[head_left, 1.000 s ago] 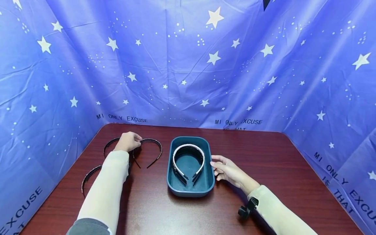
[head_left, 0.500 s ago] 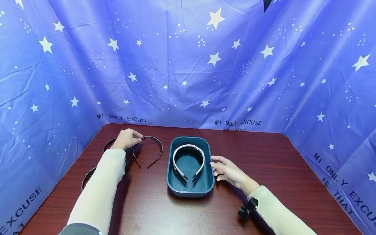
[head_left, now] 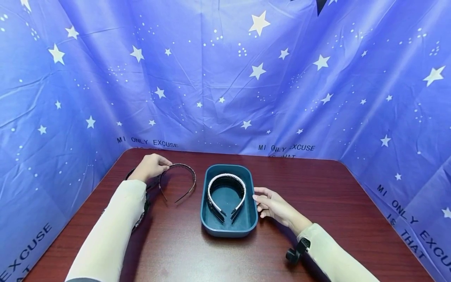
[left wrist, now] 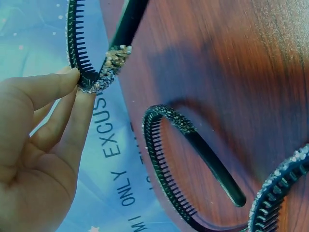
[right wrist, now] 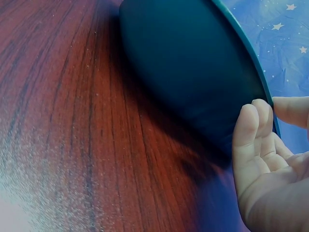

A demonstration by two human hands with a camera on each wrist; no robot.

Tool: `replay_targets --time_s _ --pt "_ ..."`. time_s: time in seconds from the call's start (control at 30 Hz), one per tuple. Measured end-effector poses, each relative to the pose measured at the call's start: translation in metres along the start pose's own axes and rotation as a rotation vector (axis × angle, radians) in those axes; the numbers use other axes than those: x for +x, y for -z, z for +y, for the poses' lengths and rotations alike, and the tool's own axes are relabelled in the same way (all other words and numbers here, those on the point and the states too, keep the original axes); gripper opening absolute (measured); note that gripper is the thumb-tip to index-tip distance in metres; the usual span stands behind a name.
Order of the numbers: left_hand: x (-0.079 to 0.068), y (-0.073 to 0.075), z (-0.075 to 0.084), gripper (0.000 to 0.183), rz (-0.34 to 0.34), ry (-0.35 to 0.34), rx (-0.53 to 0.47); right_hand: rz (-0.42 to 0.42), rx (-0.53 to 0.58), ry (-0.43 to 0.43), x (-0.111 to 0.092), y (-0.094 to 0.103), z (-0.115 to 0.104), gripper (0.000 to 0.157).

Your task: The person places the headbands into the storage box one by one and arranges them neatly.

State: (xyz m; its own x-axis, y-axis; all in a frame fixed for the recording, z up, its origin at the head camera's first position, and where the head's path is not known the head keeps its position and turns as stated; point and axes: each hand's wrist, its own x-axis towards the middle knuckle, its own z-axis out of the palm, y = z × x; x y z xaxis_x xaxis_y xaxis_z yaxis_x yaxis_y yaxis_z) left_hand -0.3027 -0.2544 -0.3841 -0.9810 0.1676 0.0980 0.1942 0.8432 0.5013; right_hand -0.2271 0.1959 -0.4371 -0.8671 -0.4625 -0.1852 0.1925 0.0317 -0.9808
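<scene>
My left hand (head_left: 151, 166) pinches a dark toothed headband (head_left: 186, 167) by its band, thumb against fingers. In the left wrist view its glittery crust (left wrist: 112, 65) shows close to the fingertips. Two more glittery headbands lie on the table there, one in the middle (left wrist: 169, 159) and one at the right edge (left wrist: 280, 179); in the head view my arm hides most of them. My right hand (head_left: 276, 205) holds the right rim of a dark teal plastic bin (head_left: 229, 231), fingers against its outer wall. Inside sits a white headband (head_left: 240, 182) stacked over dark ones.
A reddish-brown wooden table (head_left: 299, 176) carries everything. Blue star-patterned cloth (head_left: 225, 78) hangs behind it and along both sides. A black wrist device (head_left: 298, 250) sits on my right forearm.
My left hand has shifted slightly left and up, and the pinched headband has moved a little. My left forearm has swung left over the nearer headband. The right hand and bin stay still.
</scene>
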Motion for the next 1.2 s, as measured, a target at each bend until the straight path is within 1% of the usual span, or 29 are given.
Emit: replay_targets --time_s 0.17,0.33,0.5,0.67,0.87,1.1,1.2 --pt "-0.001 0.000 0.002 0.017 0.009 -0.047 0.008 0.002 0.012 0.002 0.000 0.000 0.001 0.062" --pt "-0.003 0.002 0.005 0.017 0.006 -0.078 -0.013 0.007 0.027 -0.005 -0.001 0.000 0.002 0.061" --pt "-0.006 0.004 0.006 0.017 0.025 -0.090 -0.014 0.000 0.023 0.008 0.000 -0.001 0.003 0.062" --pt "-0.010 0.009 0.008 0.016 0.033 -0.098 -0.024 -0.002 0.022 0.019 0.001 -0.001 0.003 0.063" --pt "-0.015 0.016 0.013 0.017 0.042 -0.081 -0.035 -0.006 0.029 0.020 0.000 -0.001 0.003 0.063" --pt "-0.016 0.022 0.021 0.019 0.058 -0.058 -0.073 -0.010 0.030 0.023 0.000 -0.001 0.002 0.063" --pt "-0.016 0.023 0.025 0.020 0.056 -0.062 -0.087 -0.009 0.030 0.020 0.000 -0.001 0.003 0.062"
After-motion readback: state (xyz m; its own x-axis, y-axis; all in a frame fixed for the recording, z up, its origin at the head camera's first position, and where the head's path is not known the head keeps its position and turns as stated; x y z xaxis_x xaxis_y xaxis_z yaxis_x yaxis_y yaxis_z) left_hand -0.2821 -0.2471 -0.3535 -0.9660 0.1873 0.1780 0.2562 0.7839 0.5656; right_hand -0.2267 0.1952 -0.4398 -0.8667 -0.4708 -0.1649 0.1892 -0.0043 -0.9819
